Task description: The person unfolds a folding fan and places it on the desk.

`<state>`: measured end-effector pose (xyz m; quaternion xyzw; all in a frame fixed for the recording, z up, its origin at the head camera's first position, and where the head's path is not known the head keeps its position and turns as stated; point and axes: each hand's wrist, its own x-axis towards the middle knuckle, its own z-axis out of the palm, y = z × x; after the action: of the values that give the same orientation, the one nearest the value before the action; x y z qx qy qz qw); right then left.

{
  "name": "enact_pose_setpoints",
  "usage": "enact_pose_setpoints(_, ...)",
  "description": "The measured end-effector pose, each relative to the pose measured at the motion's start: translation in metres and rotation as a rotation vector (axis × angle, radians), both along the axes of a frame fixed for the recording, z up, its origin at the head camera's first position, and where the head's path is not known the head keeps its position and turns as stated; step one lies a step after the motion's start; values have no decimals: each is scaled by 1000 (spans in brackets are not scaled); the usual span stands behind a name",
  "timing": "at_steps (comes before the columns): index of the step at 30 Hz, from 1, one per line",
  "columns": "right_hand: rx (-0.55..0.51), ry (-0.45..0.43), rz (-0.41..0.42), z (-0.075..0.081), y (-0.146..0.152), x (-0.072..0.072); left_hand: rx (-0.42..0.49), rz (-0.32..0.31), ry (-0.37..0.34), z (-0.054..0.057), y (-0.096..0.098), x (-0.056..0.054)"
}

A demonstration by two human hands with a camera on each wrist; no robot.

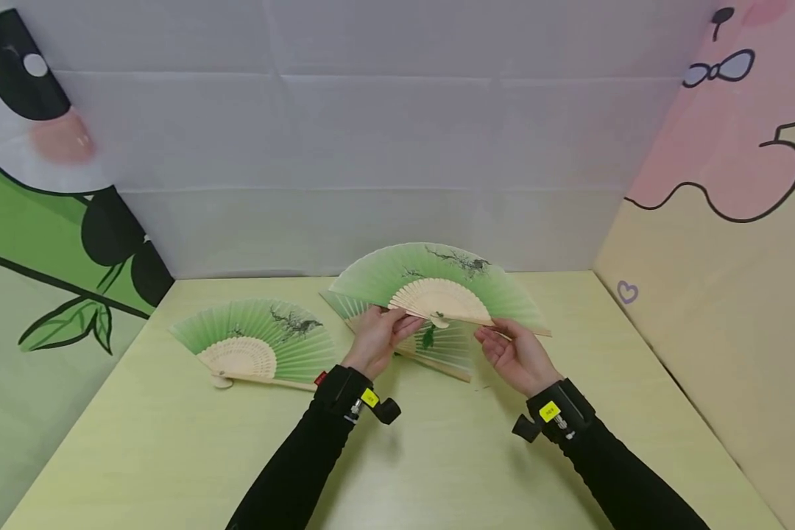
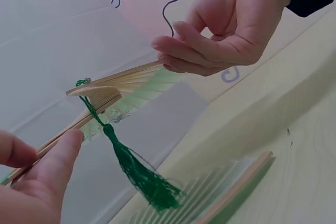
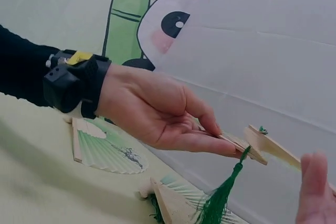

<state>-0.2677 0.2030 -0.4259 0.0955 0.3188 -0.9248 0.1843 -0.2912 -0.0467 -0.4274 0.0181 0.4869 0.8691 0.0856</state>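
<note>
Between both hands a green folding fan (image 1: 397, 269) is spread wide above the table, with pale wooden ribs and a dark branch print. My left hand (image 1: 377, 340) pinches its left outer stick between thumb and fingers. The right outer stick is held at the fingertips of my right hand (image 1: 517, 357). From the pivot hangs a green tassel (image 2: 142, 177), seen closely in the left wrist view. Beneath lies a second spread fan (image 1: 449, 347), partly hidden by the held one. On the table at left rests a third open fan (image 1: 252, 320), its right end near my left wrist.
The pale wooden table (image 1: 192, 456) meets a white backdrop (image 1: 384, 147) just behind the fans. A panel with a panda drawing (image 1: 53, 132) stands at left, and a pink-and-cream panel (image 1: 709, 162) at right.
</note>
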Motion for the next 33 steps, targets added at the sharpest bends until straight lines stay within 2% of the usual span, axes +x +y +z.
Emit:
enact_pose_setpoints(3, -66, 24, -52, -2, 2, 4, 33, -10, -23, -3, 9, -4)
enact_pose_setpoints(10, -109, 27, -210, -5, 12, 12, 87, -40, -73, -11, 37, -19)
enact_pose_setpoints(15, -124, 19, -281, -9, 25, 15, 59, -74, -97, -18, 61, -34)
enact_pose_setpoints(19, -131, -6, -337, -12, 36, 15, 30, -96, -148, -23, 82, -45)
enact_pose_setpoints(27, -130, 9, -386, -26, 58, 16, -32, -132, -200, -29, 115, -60)
enact_pose_setpoints(33, -140, -80, -414, -36, 68, 15, -57, -146, -271, -37, 129, -65)
